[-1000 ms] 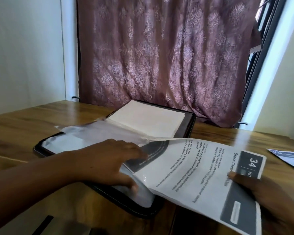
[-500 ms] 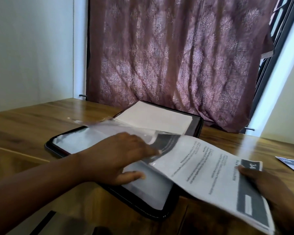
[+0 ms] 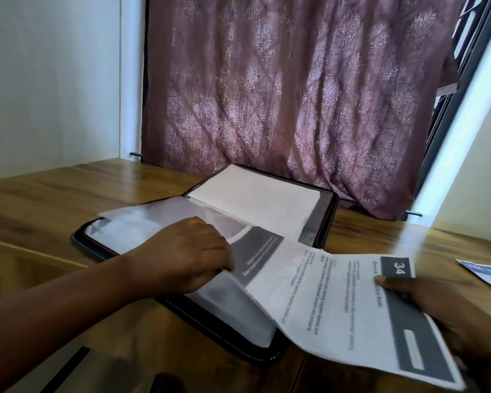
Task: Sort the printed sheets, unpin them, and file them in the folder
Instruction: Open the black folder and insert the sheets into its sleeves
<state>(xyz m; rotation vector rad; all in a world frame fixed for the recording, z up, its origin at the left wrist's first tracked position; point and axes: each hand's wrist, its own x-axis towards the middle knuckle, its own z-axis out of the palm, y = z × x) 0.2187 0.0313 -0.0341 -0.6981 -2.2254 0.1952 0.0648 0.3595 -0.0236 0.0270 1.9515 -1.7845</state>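
A black folder [image 3: 328, 219] lies open on the wooden table, with clear plastic sleeves [image 3: 142, 222] on its near half and a white page on its far half. My left hand [image 3: 187, 256] pinches the edge of a sleeve and holds it apart. A printed sheet [image 3: 332, 302], marked 34 in a dark header, has its left end inside that sleeve. My right hand [image 3: 442, 307] grips the sheet's right end, thumb on top beside the header.
Another printed sheet [image 3: 485, 275] lies at the table's right edge. A maroon patterned curtain [image 3: 295, 95] hangs behind the table, with a window frame to its right. A dark flat object [image 3: 65, 370] shows at the bottom left.
The printed sheet has slid further left into the sleeve. My left hand has shifted from lying on the sleeves to pinching the sleeve's edge. My right hand followed the sheet.
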